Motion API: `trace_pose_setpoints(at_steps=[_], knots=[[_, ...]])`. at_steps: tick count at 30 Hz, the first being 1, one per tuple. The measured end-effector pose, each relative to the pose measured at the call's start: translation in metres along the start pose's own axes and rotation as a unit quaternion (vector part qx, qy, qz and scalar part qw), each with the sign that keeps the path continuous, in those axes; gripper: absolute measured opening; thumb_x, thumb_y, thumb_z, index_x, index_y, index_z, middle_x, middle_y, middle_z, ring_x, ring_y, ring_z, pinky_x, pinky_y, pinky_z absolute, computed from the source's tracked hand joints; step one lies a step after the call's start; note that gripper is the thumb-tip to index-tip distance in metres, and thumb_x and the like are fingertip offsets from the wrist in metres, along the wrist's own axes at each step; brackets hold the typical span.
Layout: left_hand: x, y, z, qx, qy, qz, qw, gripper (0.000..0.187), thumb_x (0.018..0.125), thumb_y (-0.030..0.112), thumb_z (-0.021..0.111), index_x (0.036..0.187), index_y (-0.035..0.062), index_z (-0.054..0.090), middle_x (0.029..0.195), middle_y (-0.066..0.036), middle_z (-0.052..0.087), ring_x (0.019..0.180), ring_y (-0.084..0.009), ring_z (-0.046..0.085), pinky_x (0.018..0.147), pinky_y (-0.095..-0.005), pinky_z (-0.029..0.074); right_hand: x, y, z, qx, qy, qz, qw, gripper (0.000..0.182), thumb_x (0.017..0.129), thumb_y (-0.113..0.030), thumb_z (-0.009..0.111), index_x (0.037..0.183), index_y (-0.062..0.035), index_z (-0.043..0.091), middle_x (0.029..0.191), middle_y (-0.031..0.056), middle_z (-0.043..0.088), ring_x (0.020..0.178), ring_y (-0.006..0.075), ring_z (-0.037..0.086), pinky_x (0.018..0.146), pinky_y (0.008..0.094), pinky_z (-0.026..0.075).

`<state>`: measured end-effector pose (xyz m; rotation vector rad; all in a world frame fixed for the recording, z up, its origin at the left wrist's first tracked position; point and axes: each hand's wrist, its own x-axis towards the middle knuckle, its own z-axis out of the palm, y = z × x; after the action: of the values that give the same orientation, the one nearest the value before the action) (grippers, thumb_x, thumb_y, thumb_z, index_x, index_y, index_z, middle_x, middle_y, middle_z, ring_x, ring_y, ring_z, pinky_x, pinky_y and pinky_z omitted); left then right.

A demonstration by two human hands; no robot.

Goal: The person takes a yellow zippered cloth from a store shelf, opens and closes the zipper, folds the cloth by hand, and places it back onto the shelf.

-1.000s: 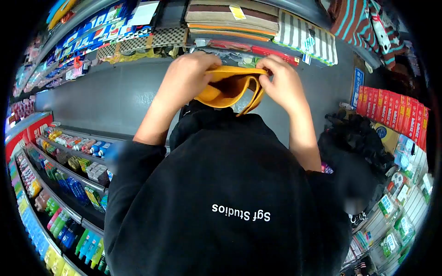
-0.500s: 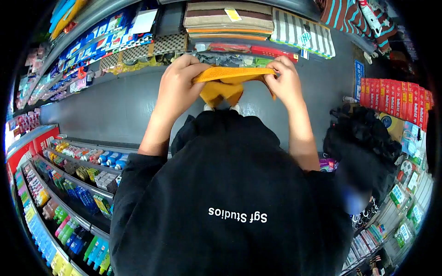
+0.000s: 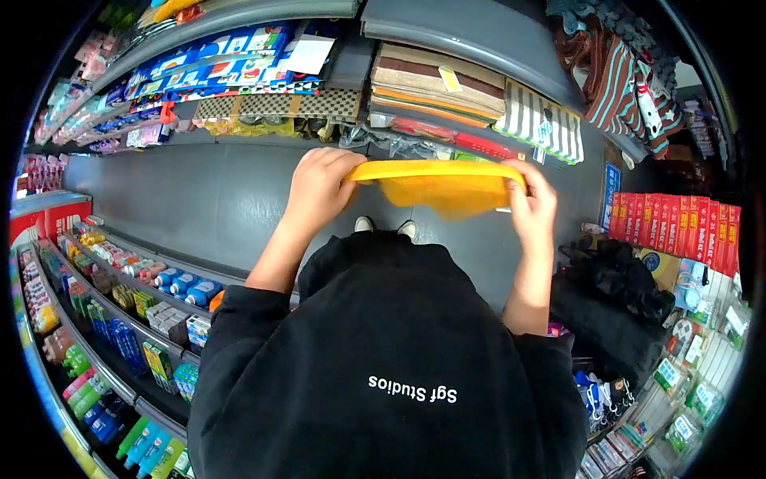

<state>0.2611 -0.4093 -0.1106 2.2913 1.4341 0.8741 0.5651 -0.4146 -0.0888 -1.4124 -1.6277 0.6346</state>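
Observation:
A yellow cloth (image 3: 439,170) is stretched taut between my two hands, above the floor. Its upper edge runs nearly straight across, and a looser part sags below it. My left hand (image 3: 321,188) is closed on the left end, thumb and fingers pinching the edge. At the opposite end my right hand (image 3: 533,203) grips the corner, its fingers curled over the cloth. Past the cloth, on a low shelf, lie a stack of folded brown and orange textiles (image 3: 435,80) and a grey-and-white striped textile (image 3: 541,120).
Shelves of bottles and small packs (image 3: 183,287) line the left side. Red boxes (image 3: 674,227) stand at the right, with a dark bundle (image 3: 618,275) below them and hanging packages (image 3: 682,431) nearer me. My shoes (image 3: 365,224) show on the grey floor (image 3: 199,191).
The cloth was bunched and folded between my hands and is now pulled wider and straighter. My right hand has moved outward to the right. The view has shifted, so the shelves sit lower.

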Motion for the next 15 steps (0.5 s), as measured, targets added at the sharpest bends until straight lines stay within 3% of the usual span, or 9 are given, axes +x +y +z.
trace_pose_setpoints(at_steps=[5,12,15], knots=[[-0.019,-0.038,0.024,0.041,-0.028,-0.035,0.998,0.022,0.069,0.008,0.058,0.09,0.0076,0.063,0.076,-0.011,0.062,0.076,-0.029,0.06,0.074,-0.0384,0.045,0.007,-0.053,-0.011,-0.076,0.045,-0.141,0.986,0.017,0.075,0.004,0.057,0.091,0.002,0.062,0.086,0.0119,0.065,0.081,0.0199,0.063,0.074,0.0287,0.048],[-0.047,-0.112,0.025,0.051,-0.001,-0.101,0.994,0.024,0.072,0.009,0.056,0.094,0.0066,0.063,0.083,-0.014,0.064,0.08,-0.0312,0.06,0.072,-0.041,0.047,0.015,-0.035,-0.034,-0.021,0.183,-0.054,0.981,0.016,0.083,0.003,0.056,0.098,0.0031,0.061,0.095,0.0089,0.064,0.088,0.0152,0.06,0.08,0.0262,0.046],[-0.05,-0.136,0.005,0.073,-0.017,-0.139,0.987,0.024,0.072,0.011,0.056,0.094,0.0082,0.064,0.085,-0.014,0.064,0.082,-0.0314,0.06,0.073,-0.0407,0.047,0.016,-0.022,-0.05,-0.073,0.194,-0.043,0.977,0.017,0.085,-0.002,0.057,0.1,0.0037,0.061,0.095,0.0085,0.063,0.088,0.0135,0.059,0.08,0.0243,0.046]])
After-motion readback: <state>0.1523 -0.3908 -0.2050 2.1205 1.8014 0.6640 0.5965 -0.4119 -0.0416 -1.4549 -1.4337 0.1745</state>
